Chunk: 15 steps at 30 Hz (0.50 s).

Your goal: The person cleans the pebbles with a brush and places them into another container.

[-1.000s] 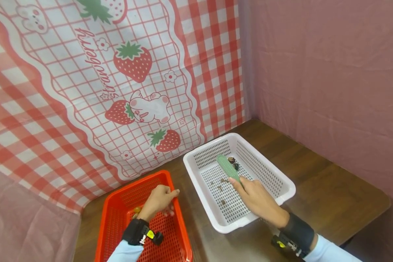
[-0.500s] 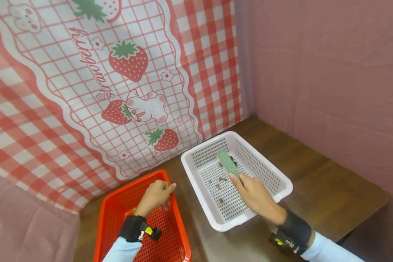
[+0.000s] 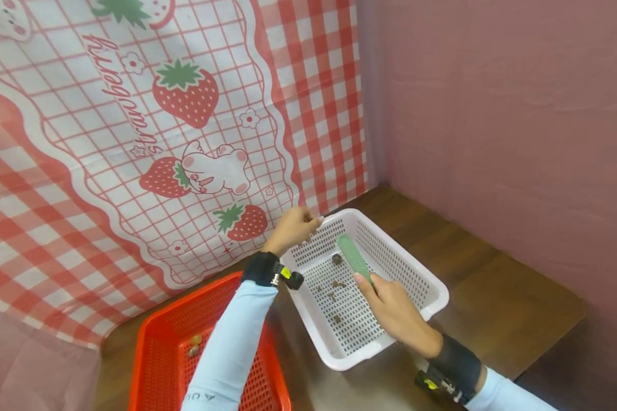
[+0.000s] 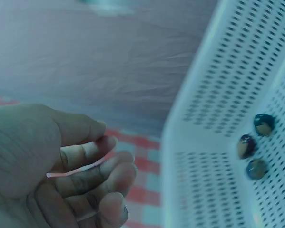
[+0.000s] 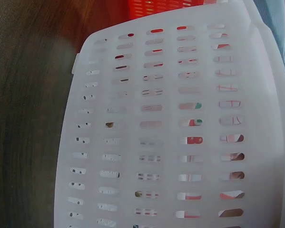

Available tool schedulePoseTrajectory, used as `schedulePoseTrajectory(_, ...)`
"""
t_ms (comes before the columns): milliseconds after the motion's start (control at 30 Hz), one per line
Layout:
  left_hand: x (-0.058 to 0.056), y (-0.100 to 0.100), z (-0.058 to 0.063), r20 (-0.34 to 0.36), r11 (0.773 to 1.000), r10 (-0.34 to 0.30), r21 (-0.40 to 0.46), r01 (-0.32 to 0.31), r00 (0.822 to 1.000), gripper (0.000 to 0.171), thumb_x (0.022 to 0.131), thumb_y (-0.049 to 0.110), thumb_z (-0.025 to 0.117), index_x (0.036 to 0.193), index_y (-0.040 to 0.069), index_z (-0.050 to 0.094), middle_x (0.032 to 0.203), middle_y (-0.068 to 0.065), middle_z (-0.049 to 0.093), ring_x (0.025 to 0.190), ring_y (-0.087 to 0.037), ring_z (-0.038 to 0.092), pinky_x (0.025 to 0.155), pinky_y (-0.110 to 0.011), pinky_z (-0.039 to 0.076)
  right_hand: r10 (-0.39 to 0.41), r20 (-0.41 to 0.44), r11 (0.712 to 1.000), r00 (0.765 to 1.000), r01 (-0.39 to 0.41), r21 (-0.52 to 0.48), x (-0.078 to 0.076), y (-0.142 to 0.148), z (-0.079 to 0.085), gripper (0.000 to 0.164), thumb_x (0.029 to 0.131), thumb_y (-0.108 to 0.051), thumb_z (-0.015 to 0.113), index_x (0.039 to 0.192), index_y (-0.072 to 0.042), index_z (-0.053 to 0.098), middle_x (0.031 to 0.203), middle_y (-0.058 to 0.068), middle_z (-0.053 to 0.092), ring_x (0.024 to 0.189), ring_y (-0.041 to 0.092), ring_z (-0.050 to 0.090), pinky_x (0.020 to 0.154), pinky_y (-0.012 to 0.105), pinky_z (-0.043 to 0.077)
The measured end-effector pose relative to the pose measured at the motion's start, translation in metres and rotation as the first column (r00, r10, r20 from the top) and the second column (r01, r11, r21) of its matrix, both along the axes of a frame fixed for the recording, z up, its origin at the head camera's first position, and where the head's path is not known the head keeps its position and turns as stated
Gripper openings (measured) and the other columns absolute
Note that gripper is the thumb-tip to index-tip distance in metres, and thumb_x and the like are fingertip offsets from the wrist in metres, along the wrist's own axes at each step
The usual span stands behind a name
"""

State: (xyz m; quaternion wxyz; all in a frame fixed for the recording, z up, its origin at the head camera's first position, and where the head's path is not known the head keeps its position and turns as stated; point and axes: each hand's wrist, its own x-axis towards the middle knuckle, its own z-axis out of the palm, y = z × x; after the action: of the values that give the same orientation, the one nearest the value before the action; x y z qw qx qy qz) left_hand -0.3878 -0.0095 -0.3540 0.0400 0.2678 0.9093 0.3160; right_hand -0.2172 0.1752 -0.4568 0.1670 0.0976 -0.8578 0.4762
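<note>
1. White basket (image 3: pixel 439 297) on the desk (image 3: pixel 504 297), about 5 o'clock of centre in the head view. Plastic, rectangular, rounded corners, slotted floor and walls.
2. Inside, toward its 10–11 o'clock: roundish dark piece (image 3: pixel 336 259). Small brown bits lie from 9 to 8 o'clock; too small to identify.
3. Left wrist view: three glossy rounded pieces close together near the basket wall, around 3–4 o'clock: dark teal piece (image 4: pixel 264 124), purple-brown piece (image 4: pixel 246 146), grey-green piece (image 4: pixel 257 168).
4. Orange-red basket (image 3: pixel 159 342) at 7 o'clock of centre, same perforated plastic. Holds yellowish piece (image 3: pixel 196 339) and greyish piece (image 3: pixel 193 351), both at 9 o'clock of the left sleeve (image 3: pixel 236 331).
5. Green tool (image 3: pixel 353 258): flat, dotted blade, rounded tip toward the white basket's 11 o'clock. Blade inside; contact with floor, can't tell.
6. Right hand (image 3: pixel 397 317) grips the tool's handle, on the basket's 4 o'clock side.
7. Left hand (image 3: pixel 292 230) at the basket's 10 o'clock corner, fingers loosely bent, holding nothing.
8. Writing: "strawberry" lettering (image 3: pixel 125 97) on the checked cloth (image 3: pixel 321 74), 10 o'clock, slanted. Left sleeve letters only partly legible.
9. Light-blue sleeves, black wristbands; wrinkled pink fabric (image 3: pixel 493 114), 2 o'clock; desk brown, wood-grained.
</note>
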Motion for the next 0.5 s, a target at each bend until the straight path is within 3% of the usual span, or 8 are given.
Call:
schedulePoseTrajectory(100, -0.013, 0.024, -0.015, -0.093, 0.995, -0.034, -0.093, 0.025, 0.995, 0.022, 0.094, 0.022, 0.059, 0.076, 0.010, 0.061, 0.066, 0.001, 0.057, 0.059, -0.019, 0.057, 0.049, -0.022, 0.044, 0.016, -0.003, 0.999, 1.000, -0.016, -0.032, -0.001, -0.003, 0.001, 0.035, 0.102, -0.041, 0.039, 0.081, -0.018, 0.054, 0.055, -0.008, 0.052, 0.045, 0.009, 0.053, 0.039, 0.025, 0.042)
schedulePoseTrajectory(200, -0.024, 0.040, -0.039, -0.183, 0.973, -0.077, -0.229, 0.033, 0.980, 0.019, 0.089, 0.011, 0.060, 0.070, 0.011, 0.058, 0.063, 0.004, 0.051, 0.055, -0.009, 0.045, 0.051, -0.020, 0.039, 0.021, -0.017, 0.999, 1.000, -0.021, -0.034, -0.001, -0.004, 0.000, 0.034, 0.103, -0.040, 0.039, 0.081, -0.018, 0.053, 0.056, -0.009, 0.052, 0.045, 0.010, 0.054, 0.039, 0.025, 0.043)
schedulePoseTrajectory(267, -0.030, 0.048, -0.055, -0.190, 0.959, -0.095, -0.281, 0.039, 0.977, 0.015, 0.083, 0.001, 0.060, 0.070, 0.009, 0.058, 0.064, 0.003, 0.050, 0.056, -0.010, 0.044, 0.052, -0.022, 0.039, 0.018, -0.014, 0.999, 1.000, -0.019, -0.033, -0.001, -0.004, -0.001, 0.034, 0.103, -0.039, 0.039, 0.080, -0.018, 0.053, 0.056, -0.009, 0.053, 0.045, 0.009, 0.055, 0.039, 0.025, 0.044)
schedulePoseTrajectory(367, -0.035, 0.056, -0.075, -0.176, 0.936, -0.086, -0.351, 0.019, 0.981, 0.014, 0.080, 0.000, 0.065, 0.071, 0.008, 0.059, 0.066, 0.000, 0.053, 0.059, -0.014, 0.048, 0.056, -0.026, 0.043, 0.010, 0.007, 0.999, 1.000, -0.009, -0.039, 0.000, -0.002, -0.002, 0.035, 0.103, -0.041, 0.039, 0.082, -0.018, 0.054, 0.057, -0.010, 0.055, 0.046, 0.009, 0.057, 0.039, 0.025, 0.045)
schedulePoseTrajectory(500, -0.033, 0.057, -0.094, -0.138, 0.910, -0.066, -0.414, 0.003, 0.988, 0.012, 0.081, 0.009, 0.072, 0.091, 0.011, 0.066, 0.086, -0.002, 0.065, 0.079, -0.018, 0.060, 0.078, -0.033, 0.052, -0.003, 0.035, 0.999, 0.999, 0.005, -0.039, 0.001, -0.001, 0.000, 0.036, 0.102, -0.043, 0.038, 0.083, -0.019, 0.055, 0.056, -0.010, 0.055, 0.045, 0.010, 0.057, 0.038, 0.025, 0.044)
